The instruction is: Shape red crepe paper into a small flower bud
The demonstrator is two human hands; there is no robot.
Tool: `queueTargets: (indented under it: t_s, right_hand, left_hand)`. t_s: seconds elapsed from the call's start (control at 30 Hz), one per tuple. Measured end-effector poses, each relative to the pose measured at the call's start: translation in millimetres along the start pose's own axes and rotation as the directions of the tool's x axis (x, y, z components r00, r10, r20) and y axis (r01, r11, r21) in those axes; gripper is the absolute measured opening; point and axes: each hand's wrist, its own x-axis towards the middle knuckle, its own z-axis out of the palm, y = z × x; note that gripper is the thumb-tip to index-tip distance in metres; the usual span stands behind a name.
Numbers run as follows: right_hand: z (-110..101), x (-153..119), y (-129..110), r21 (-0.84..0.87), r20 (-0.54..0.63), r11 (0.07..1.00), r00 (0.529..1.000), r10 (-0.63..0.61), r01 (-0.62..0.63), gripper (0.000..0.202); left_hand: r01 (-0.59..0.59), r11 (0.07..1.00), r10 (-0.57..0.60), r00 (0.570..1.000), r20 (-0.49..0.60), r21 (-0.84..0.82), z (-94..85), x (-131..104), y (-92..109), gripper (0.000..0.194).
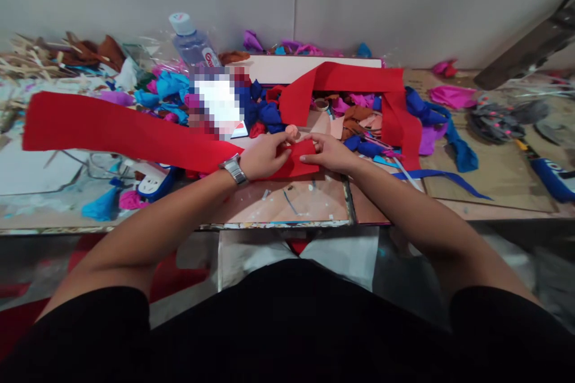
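Pinching red crepe strip (179,147) near one end, left hand (266,157) and right hand (332,153) close together, above front of tabletop (314,206). Peach ball (291,131) just at left fingertips; cannot tell whether gripped. Trailing far left, just beside power strip (155,183). Could crease or tear from uneven pulling; could snag on power strip or sweep cyan scraps (169,85) along if tugged sharply.

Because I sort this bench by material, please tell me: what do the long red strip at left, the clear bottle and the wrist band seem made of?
Red strip: perhaps paper or felt-like cloth, matte; it curves without shine.
Bottle: probably plastic, glossy; its walls are see-through.
Wrist band: likely metal, shiny; silvery, with highlights.
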Motion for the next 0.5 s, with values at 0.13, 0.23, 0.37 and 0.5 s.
queueTargets:
  t_s: [0.13,0.23,0.37,0.5]
  right_hand:
    - [3,-6,-2,0.030,0.007,0.995,0.996,-0.094,0.094,0.074]
    - [0,-9,-5,-0.140,0.054,0.948,0.958,-0.283,0.287,0.056]
    - [-7,-5,-6,-0.446,0.047,0.771,0.871,-0.488,0.456,0.016]
    - [-11,-2,-7,-0.589,-0.084,0.663,0.781,-0.618,0.462,0.028]
  left_hand:
    - [0.033,0.999,-0.034,0.999,-0.020,-0.029,-4.6,-1,-4,0.041]
    - [0.066,0.997,-0.066,0.998,-0.006,-0.045,-6.2,-1,-8,0.045]
    - [0.012,0.997,-0.014,0.999,-0.031,-0.080,-7.9,-2,-9,0.047]
    - [-0.204,0.972,0.195,0.977,-0.083,-0.114,-9.2,-8,1,0.062]
